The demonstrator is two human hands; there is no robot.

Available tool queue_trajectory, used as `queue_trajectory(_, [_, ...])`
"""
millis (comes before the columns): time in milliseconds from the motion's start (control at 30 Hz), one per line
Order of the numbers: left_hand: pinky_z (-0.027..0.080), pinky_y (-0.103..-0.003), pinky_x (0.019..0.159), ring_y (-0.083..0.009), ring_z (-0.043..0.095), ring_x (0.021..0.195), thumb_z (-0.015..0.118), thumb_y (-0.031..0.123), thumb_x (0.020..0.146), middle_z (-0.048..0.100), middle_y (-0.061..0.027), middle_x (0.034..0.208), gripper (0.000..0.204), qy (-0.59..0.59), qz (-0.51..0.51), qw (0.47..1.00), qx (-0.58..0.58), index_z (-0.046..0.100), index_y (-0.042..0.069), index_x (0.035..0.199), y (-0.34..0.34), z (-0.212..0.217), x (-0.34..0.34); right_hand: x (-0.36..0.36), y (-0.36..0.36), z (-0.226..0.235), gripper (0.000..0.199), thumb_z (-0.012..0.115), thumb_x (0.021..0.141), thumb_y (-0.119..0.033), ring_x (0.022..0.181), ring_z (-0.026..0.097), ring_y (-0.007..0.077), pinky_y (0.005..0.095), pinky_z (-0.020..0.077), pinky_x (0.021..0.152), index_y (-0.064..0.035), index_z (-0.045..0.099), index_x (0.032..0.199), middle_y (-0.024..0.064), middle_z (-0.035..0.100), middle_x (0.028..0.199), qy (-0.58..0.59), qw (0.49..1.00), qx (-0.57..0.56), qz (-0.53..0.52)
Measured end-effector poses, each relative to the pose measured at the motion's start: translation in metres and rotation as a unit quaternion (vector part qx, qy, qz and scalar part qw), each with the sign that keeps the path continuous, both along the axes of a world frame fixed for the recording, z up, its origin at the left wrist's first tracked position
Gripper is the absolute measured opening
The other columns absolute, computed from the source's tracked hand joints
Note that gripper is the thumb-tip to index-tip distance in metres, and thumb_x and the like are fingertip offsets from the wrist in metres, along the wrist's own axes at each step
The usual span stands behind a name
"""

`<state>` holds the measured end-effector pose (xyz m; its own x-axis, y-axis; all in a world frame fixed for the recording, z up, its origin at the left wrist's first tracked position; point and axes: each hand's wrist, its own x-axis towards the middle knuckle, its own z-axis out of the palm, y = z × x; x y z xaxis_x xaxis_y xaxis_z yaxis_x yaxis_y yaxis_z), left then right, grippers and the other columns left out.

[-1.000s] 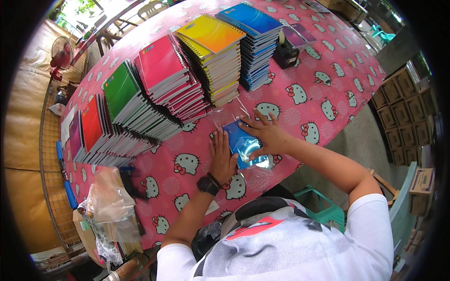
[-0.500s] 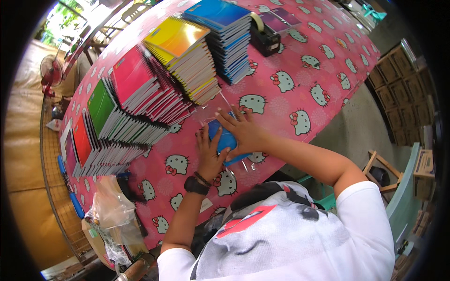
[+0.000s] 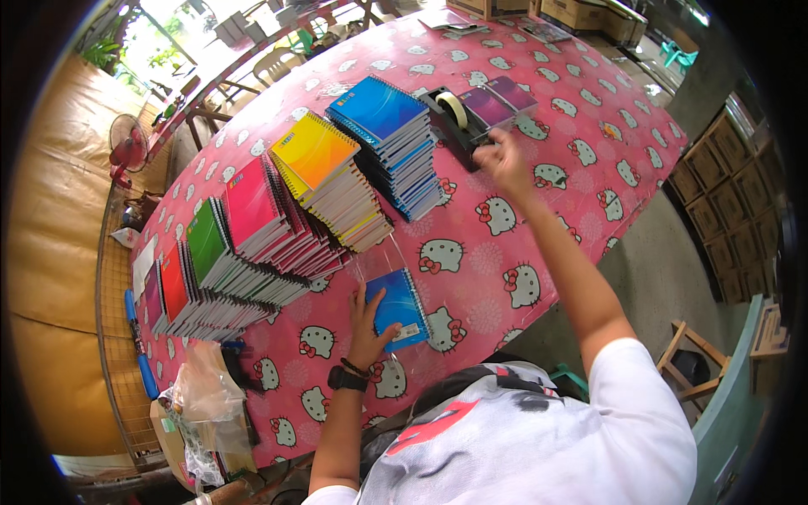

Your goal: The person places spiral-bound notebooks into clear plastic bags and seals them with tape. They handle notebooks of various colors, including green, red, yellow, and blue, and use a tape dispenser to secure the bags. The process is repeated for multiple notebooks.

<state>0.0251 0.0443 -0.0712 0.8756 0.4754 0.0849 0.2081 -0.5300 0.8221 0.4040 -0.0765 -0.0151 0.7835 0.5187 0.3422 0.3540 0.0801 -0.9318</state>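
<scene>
The left hand (image 3: 370,325) rests loosely spread on the blue notebook (image 3: 406,296) upon the desk (image 3: 478,290); whether the right hand (image 3: 498,160), near the tape dispenser (image 3: 459,145), grasps anything, one cannot tell. Light, even pressure should hold the notebook steady.

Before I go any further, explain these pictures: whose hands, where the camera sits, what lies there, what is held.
No machine here: these are a person's bare hands. The pictures look down from a wide fisheye camera on the person's head, so straight edges bend. A pink, cat-patterned tablecloth carries a row of colourful, spiral-bound notebook stacks. The left hand rests on a single blue, spiral-bound notebook. The right hand reaches to a black tape dispenser with a pale roll; blur hides whether its grip holds anything.
</scene>
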Motion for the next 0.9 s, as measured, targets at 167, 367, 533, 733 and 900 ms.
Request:
queue_trajectory(167, [0.01, -0.057, 0.108, -0.0467, 0.007, 0.135, 0.07, 0.038, 0.073, 0.011, -0.014, 0.152, 0.072, 0.029, -0.015, 0.999, 0.033, 0.041, 0.015, 0.136, 0.004, -0.006, -0.001, 0.101, 0.04, -0.02, 0.064, 0.069, 0.079, -0.03, 0.1, 0.058, 0.024, 0.0382, 0.0333, 0.099, -0.0014, 0.04, 0.128, 0.007, 0.068, 0.093, -0.007, 0.954, -0.245, -0.174])
queue_trajectory(367, [0.009, -0.057, 0.108, -0.0464, 0.004, 0.136, 0.07, 0.037, 0.075, 0.007, -0.0134, 0.152, 0.074, 0.043, -0.006, 0.999, 0.005, 0.038, 0.016, 0.138, 0.002, -0.007, -0.007, 0.099, 0.045, -0.03, 0.046, 0.071, 0.076, -0.011, 0.073, 0.065, 0.0163, 0.0289, 0.0495, 0.071, 0.0016, 0.051, 0.115, 0.0095, 0.068, 0.084, 0.047, 0.997, -0.057, -0.026])
queue_trajectory(533, [0.008, -0.057, 0.108, -0.0467, 0.005, 0.136, 0.07, 0.038, 0.075, 0.008, -0.0136, 0.152, 0.074, 0.023, -0.011, 1.0, 0.005, 0.038, 0.016, 0.137, 0.003, -0.013, -0.008, 0.05, -0.003, -0.048, 0.036, 0.068, 0.075, -0.001, 0.071, 0.064, 0.0163, 0.0267, 0.0512, 0.067, 0.0053, 0.053, 0.107, 0.0093, 0.066, 0.081, 0.118, 0.99, 0.039, -0.074])
queue_trajectory(733, [0.011, -0.056, 0.108, -0.0454, 0.009, 0.136, 0.071, 0.035, 0.073, 0.01, -0.0145, 0.152, 0.073, 0.025, -0.015, 1.0, 0.009, 0.04, 0.015, 0.136, 0.005, -0.004, -0.002, 0.02, 0.02, -0.046, 0.036, 0.073, 0.071, -0.004, 0.061, 0.058, 0.0098, 0.0195, 0.0392, 0.045, 0.0019, 0.058, 0.104, 0.0089, 0.066, 0.082, 0.389, 0.904, -0.155, 0.09])
queue_trajectory(900, [0.014, -0.054, 0.109, -0.0436, 0.015, 0.135, 0.074, 0.03, 0.068, 0.014, -0.0143, 0.151, 0.075, -0.002, -0.004, 1.0, 0.003, 0.043, 0.014, 0.134, 0.003, -0.007, -0.003, -0.132, 0.028, 0.007, 0.029, 0.073, 0.07, -0.015, 0.067, 0.06, 0.013, 0.0254, 0.0436, 0.054, 0.0006, 0.061, 0.092, 0.0073, 0.066, 0.08, 0.305, 0.888, -0.189, 0.286])
